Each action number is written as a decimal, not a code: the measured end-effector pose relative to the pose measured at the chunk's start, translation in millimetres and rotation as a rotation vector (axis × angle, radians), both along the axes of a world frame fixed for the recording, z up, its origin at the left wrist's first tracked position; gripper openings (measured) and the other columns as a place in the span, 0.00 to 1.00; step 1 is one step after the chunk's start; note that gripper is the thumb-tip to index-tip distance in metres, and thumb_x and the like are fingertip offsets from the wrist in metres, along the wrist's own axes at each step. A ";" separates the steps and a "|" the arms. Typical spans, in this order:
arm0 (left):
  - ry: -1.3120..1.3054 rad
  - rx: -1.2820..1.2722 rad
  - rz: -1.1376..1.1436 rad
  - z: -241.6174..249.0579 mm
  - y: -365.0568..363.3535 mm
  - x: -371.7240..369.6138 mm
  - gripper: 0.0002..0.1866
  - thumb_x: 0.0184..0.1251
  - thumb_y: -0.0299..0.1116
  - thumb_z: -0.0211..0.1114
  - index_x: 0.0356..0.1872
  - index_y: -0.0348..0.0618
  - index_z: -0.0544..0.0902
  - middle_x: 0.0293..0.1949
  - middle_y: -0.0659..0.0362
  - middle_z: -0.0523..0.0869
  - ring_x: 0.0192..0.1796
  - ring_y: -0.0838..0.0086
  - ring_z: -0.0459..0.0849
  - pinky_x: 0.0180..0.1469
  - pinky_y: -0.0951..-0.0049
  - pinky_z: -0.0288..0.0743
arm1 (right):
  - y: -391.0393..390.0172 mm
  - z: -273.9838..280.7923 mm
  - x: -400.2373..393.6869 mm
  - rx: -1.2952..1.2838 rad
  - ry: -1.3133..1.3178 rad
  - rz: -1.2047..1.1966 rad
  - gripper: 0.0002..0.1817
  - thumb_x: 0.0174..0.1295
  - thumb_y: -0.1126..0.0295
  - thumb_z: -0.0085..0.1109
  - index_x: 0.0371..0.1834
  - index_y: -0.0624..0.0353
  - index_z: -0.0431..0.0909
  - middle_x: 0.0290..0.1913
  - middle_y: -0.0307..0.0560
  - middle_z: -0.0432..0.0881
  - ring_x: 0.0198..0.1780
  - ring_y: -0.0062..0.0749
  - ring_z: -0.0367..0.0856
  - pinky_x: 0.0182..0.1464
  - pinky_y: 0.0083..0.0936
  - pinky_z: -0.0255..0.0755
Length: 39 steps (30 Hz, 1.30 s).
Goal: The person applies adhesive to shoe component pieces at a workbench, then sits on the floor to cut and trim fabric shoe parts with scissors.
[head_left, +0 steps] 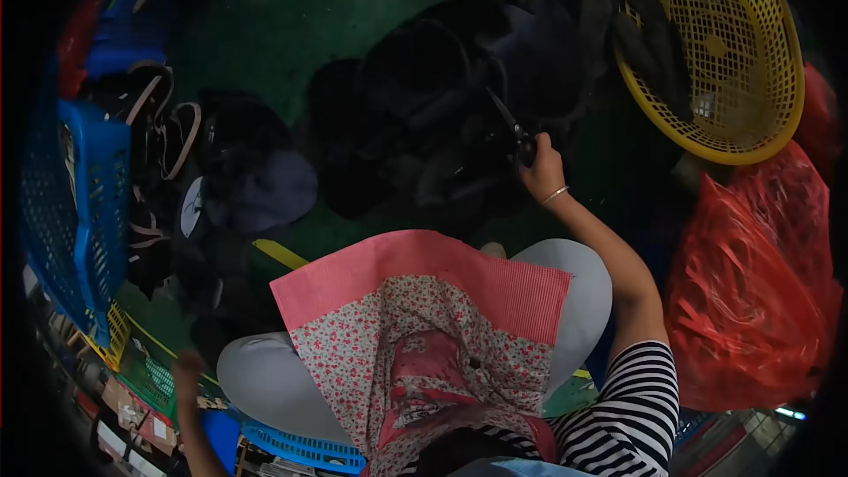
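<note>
Seemingly partway: grasping scissors [519,132] in right hand [542,170], pointed toward dark cloth pile [424,71] on green floor [265,9]; cannot tell state of left hand [186,375], nor amount done or remaining.

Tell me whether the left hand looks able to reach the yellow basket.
Probably not without leaning: the left hand is low at the far left, the yellow basket sits upper right, and the dark heap and the right hand, holding scissors, are between them.
</note>
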<state>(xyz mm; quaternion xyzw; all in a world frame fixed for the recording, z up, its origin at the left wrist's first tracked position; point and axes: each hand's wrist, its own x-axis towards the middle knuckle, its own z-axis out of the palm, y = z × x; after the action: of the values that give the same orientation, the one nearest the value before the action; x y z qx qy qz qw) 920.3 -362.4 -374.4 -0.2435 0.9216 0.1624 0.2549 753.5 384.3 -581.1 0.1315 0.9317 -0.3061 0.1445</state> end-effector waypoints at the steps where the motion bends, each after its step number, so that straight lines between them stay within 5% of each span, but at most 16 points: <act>1: 0.219 0.098 -0.064 -13.4 57.0 -53.2 0.07 0.70 0.29 0.47 0.35 0.41 0.73 0.26 0.61 0.75 0.28 0.77 0.74 0.34 0.78 0.69 | -5.5 -9.5 6.6 -0.009 0.004 0.003 0.21 0.49 0.72 0.67 0.40 0.64 0.64 0.28 0.57 0.80 0.33 0.53 0.81 0.34 0.37 0.74; 3: 0.462 0.265 -0.103 -42.8 196.0 -134.5 0.04 0.69 0.24 0.50 0.40 0.39 0.74 0.32 0.62 0.78 0.35 0.76 0.78 0.38 0.75 0.73 | -16.7 -14.4 26.5 -0.047 0.200 -0.142 0.21 0.51 0.72 0.68 0.39 0.63 0.63 0.29 0.55 0.80 0.31 0.47 0.82 0.33 0.32 0.75; 4: 0.207 0.453 -0.077 -57.1 252.2 -150.2 0.05 0.67 0.23 0.53 0.42 0.39 0.74 0.34 0.59 0.80 0.38 0.75 0.80 0.41 0.75 0.74 | -23.3 -10.2 34.8 -0.050 0.191 -0.142 0.21 0.51 0.72 0.68 0.39 0.63 0.63 0.29 0.55 0.80 0.31 0.47 0.82 0.33 0.32 0.75; 6: 0.207 0.652 -0.622 -95.8 363.6 -162.0 0.11 0.62 0.26 0.60 0.44 0.37 0.75 0.38 0.49 0.80 0.40 0.60 0.82 0.43 0.71 0.75 | -34.3 0.8 43.2 -0.169 0.412 -0.203 0.17 0.53 0.76 0.66 0.35 0.64 0.63 0.27 0.50 0.79 0.30 0.36 0.82 0.34 0.26 0.74; 7: 0.196 0.800 -0.584 -120.4 414.5 -157.1 0.14 0.61 0.29 0.62 0.46 0.35 0.74 0.42 0.46 0.79 0.43 0.54 0.81 0.44 0.65 0.76 | -35.4 -1.6 46.1 -0.170 0.419 -0.205 0.17 0.53 0.76 0.66 0.35 0.64 0.63 0.27 0.50 0.79 0.30 0.36 0.82 0.34 0.26 0.74; 9: 0.458 0.648 -0.744 -178.6 493.5 -156.0 0.21 0.60 0.35 0.64 0.48 0.29 0.72 0.48 0.42 0.76 0.45 0.52 0.80 0.46 0.61 0.76 | -33.3 -12.5 50.2 -0.218 0.435 -0.148 0.19 0.52 0.76 0.67 0.37 0.63 0.63 0.29 0.50 0.80 0.26 0.37 0.80 0.30 0.26 0.72; 11: 0.063 0.500 -0.465 -211.9 547.2 -162.7 0.23 0.56 0.35 0.67 0.47 0.28 0.72 0.46 0.41 0.77 0.43 0.51 0.81 0.45 0.63 0.77 | -28.7 -20.6 61.9 -0.273 0.327 -0.199 0.16 0.53 0.75 0.67 0.35 0.62 0.65 0.27 0.46 0.79 0.27 0.29 0.80 0.30 0.23 0.72; 15: -0.137 0.570 -0.323 -248.1 564.6 -142.6 0.22 0.54 0.33 0.68 0.47 0.30 0.73 0.40 0.43 0.80 0.40 0.52 0.82 0.40 0.64 0.77 | -17.3 -3.3 80.0 -0.499 -0.016 -0.124 0.10 0.56 0.72 0.65 0.29 0.61 0.70 0.23 0.38 0.76 0.24 0.16 0.75 0.26 0.16 0.68; 17: -0.090 0.912 -0.309 -253.8 556.0 -120.6 0.16 0.56 0.30 0.66 0.42 0.33 0.73 0.30 0.47 0.81 0.33 0.56 0.82 0.35 0.65 0.75 | -11.0 8.3 95.1 -0.536 -0.194 -0.193 0.12 0.56 0.68 0.65 0.29 0.63 0.72 0.21 0.40 0.75 0.23 0.17 0.73 0.25 0.17 0.65; 19: 0.125 0.903 -0.266 -254.7 555.5 -109.1 0.14 0.58 0.29 0.64 0.41 0.34 0.72 0.27 0.50 0.80 0.30 0.59 0.81 0.32 0.67 0.73 | 3.1 13.2 105.3 -0.570 -0.355 -0.251 0.14 0.56 0.65 0.65 0.28 0.66 0.74 0.20 0.41 0.75 0.22 0.18 0.70 0.23 0.18 0.63; 20: 0.346 0.895 -0.224 -255.9 555.9 -104.9 0.11 0.60 0.28 0.63 0.39 0.35 0.71 0.24 0.52 0.79 0.26 0.63 0.80 0.29 0.68 0.72 | 13.6 14.8 111.2 -0.496 -0.436 -0.179 0.18 0.57 0.60 0.63 0.28 0.66 0.74 0.20 0.44 0.75 0.22 0.21 0.72 0.24 0.21 0.64; 26: 0.428 0.931 0.113 -247.5 558.7 -96.6 0.11 0.62 0.26 0.61 0.42 0.36 0.70 0.23 0.56 0.76 0.23 0.75 0.75 0.29 0.75 0.70 | 33.4 22.0 93.0 -0.263 -0.432 0.186 0.31 0.58 0.43 0.56 0.27 0.69 0.75 0.23 0.55 0.76 0.25 0.40 0.76 0.28 0.33 0.68; 29: 0.141 1.214 0.324 -230.8 556.5 -97.2 0.11 0.61 0.27 0.64 0.42 0.35 0.75 0.28 0.62 0.76 0.27 0.82 0.70 0.32 0.81 0.69 | 20.7 23.9 65.2 -0.299 -0.512 0.245 0.33 0.57 0.41 0.55 0.28 0.70 0.76 0.23 0.58 0.76 0.26 0.44 0.77 0.30 0.34 0.69; 34: -0.281 1.189 0.242 -240.8 532.1 -101.6 0.10 0.55 0.29 0.69 0.33 0.33 0.79 0.33 0.60 0.78 0.35 0.82 0.75 0.39 0.81 0.70 | 19.8 34.6 60.4 -0.261 -0.549 0.274 0.34 0.57 0.41 0.56 0.30 0.71 0.76 0.23 0.57 0.76 0.26 0.43 0.77 0.31 0.34 0.70; 36: 0.199 0.966 -0.160 -241.3 525.5 -101.4 0.10 0.55 0.28 0.66 0.35 0.33 0.77 0.30 0.58 0.78 0.34 0.80 0.75 0.37 0.79 0.70 | 32.4 42.5 68.5 -0.238 -0.669 0.253 0.34 0.57 0.41 0.56 0.29 0.71 0.76 0.23 0.57 0.75 0.26 0.43 0.77 0.31 0.34 0.70; 39: 0.408 1.038 -0.260 -236.0 523.4 -100.8 0.10 0.56 0.27 0.63 0.36 0.34 0.74 0.29 0.57 0.76 0.31 0.77 0.73 0.35 0.77 0.68 | 38.3 45.3 79.0 -0.239 -0.685 0.352 0.33 0.57 0.41 0.56 0.28 0.70 0.75 0.23 0.57 0.75 0.26 0.43 0.77 0.30 0.34 0.69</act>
<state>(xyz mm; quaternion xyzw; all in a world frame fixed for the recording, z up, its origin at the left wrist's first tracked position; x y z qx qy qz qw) 819.5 161.0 -610.3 0.0653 0.7741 0.6046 0.1760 832.4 422.7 -535.8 0.0464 0.7957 -0.3212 0.5113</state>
